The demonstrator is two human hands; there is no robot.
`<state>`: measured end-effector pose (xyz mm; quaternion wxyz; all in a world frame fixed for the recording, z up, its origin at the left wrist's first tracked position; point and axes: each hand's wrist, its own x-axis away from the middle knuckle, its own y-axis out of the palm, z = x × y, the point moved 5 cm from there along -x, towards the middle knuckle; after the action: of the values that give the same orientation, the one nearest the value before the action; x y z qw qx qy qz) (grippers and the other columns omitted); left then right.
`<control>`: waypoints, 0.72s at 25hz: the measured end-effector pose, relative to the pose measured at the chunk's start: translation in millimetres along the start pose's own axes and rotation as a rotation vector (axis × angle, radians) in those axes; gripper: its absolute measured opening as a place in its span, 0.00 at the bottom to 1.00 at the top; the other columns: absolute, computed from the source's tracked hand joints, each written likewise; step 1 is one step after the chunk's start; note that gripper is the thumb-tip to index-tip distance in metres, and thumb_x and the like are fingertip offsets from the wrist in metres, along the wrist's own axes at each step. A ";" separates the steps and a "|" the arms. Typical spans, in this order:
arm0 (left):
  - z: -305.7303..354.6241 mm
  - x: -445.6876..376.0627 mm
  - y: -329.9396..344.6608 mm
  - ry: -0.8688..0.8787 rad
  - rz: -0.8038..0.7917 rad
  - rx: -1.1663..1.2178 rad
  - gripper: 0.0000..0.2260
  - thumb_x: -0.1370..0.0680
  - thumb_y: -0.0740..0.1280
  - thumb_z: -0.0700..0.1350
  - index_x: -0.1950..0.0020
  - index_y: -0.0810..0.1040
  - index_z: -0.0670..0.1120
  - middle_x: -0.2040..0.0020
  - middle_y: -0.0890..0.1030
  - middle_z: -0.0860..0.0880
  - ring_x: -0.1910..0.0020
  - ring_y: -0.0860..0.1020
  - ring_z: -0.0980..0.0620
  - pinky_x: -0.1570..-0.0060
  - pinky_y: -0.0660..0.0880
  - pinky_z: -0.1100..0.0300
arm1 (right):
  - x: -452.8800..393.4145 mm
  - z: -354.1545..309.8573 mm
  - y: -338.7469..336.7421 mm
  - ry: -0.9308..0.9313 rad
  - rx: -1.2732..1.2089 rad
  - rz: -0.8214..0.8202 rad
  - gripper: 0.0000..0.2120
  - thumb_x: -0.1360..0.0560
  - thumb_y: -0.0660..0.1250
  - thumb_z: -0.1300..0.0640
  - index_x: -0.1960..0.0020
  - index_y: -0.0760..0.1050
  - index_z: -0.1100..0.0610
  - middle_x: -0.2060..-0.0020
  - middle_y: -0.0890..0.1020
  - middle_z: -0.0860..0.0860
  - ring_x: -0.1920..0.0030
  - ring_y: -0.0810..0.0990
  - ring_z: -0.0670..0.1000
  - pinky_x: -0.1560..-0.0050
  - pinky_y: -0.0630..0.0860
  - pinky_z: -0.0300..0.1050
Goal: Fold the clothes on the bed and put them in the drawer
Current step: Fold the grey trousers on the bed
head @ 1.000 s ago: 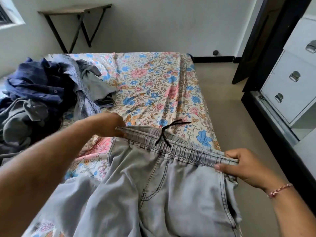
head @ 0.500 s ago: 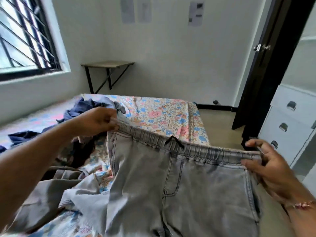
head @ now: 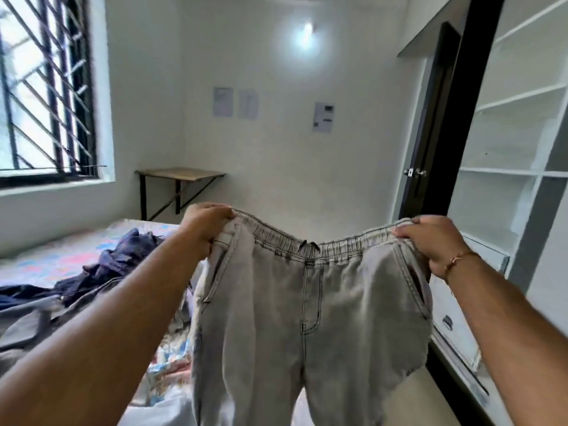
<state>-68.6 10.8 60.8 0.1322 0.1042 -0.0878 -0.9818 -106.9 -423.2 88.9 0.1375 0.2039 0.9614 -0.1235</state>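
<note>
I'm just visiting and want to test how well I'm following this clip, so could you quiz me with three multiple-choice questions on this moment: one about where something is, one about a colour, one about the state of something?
1. Where does the heap of dark blue clothes lie?
A. on the floral-sheeted bed
B. on the white shelves
C. on the wooden wall table

2. What colour are the elastic-waisted denim trousers?
A. black
B. light grey
C. red

3. How are the trousers held?
A. folded flat on the bed
B. held up by the waistband in both hands
C. dangling from one hand

Answers:
1 A, the heap rests on the bed at the left.
2 B, the denim is a washed light grey.
3 B, the left hand and the right hand each grip an end of the waistband, and the legs hang down.
</note>
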 end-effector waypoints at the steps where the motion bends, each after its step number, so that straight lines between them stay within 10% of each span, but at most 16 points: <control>1: 12.5 8.9 8.7 0.032 -0.016 0.023 0.03 0.28 0.74 0.35 0.56 0.85 0.39 0.63 0.81 0.41 0.69 0.79 0.47 0.62 0.79 0.55 | 3.9 -17.5 6.8 -0.052 0.046 -0.004 0.06 0.32 0.78 0.62 0.61 0.81 0.61 0.60 0.85 0.63 0.57 0.84 0.59 0.50 0.81 0.55; 4: 58.6 50.4 52.9 0.155 -0.131 0.029 0.08 0.25 0.71 0.34 0.61 0.82 0.46 0.65 0.80 0.45 0.68 0.77 0.48 0.61 0.77 0.56 | 29.7 -78.1 44.0 -0.195 0.139 -0.120 0.13 0.35 0.76 0.52 0.55 0.82 0.59 0.58 0.87 0.57 0.55 0.85 0.58 0.50 0.81 0.55; 9: 125.9 127.9 123.4 0.307 -0.548 0.149 0.08 0.17 0.62 0.42 0.41 0.78 0.44 0.58 0.83 0.42 0.64 0.79 0.45 0.66 0.77 0.58 | 88.3 -132.9 93.8 -0.260 -0.367 -0.347 0.25 0.27 0.76 0.44 0.37 0.71 0.53 0.42 0.82 0.55 0.44 0.84 0.53 0.42 0.81 0.54; 11: 132.5 132.7 122.8 0.363 -0.661 0.096 0.15 0.19 0.60 0.44 0.36 0.78 0.40 0.51 0.84 0.39 0.56 0.81 0.42 0.59 0.80 0.54 | 99.6 -126.7 88.1 -0.280 -0.430 -0.379 0.29 0.27 0.79 0.55 0.32 0.69 0.51 0.39 0.82 0.57 0.42 0.85 0.55 0.41 0.82 0.56; 14: 116.2 107.8 88.0 0.648 -0.242 -0.204 0.14 0.26 0.71 0.47 0.41 0.82 0.49 0.46 0.85 0.51 0.46 0.83 0.52 0.48 0.79 0.53 | 102.1 -126.5 69.0 -0.324 -0.380 -0.294 0.23 0.24 0.70 0.71 0.36 0.73 0.51 0.46 0.84 0.60 0.51 0.85 0.54 0.47 0.83 0.55; 16: 83.2 96.3 67.6 0.501 -0.173 -0.201 0.26 0.27 0.78 0.55 0.32 0.76 0.51 0.38 0.82 0.53 0.39 0.81 0.54 0.41 0.76 0.57 | 97.3 -136.8 55.5 -0.360 -0.409 -0.292 0.23 0.24 0.67 0.74 0.36 0.74 0.53 0.49 0.85 0.60 0.51 0.84 0.55 0.46 0.82 0.56; 18: 41.6 96.8 83.9 0.133 -0.521 0.039 0.27 0.27 0.79 0.54 0.32 0.77 0.45 0.40 0.85 0.44 0.43 0.85 0.48 0.46 0.81 0.56 | 89.4 -149.9 34.8 -0.419 -0.404 -0.305 0.22 0.24 0.66 0.74 0.36 0.74 0.53 0.48 0.85 0.59 0.49 0.84 0.56 0.44 0.82 0.55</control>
<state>-149.1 -89.7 100.1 -0.1214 0.1901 -0.0681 -0.9719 -202.8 -316.3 194.1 0.3498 -0.0035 0.9368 0.0114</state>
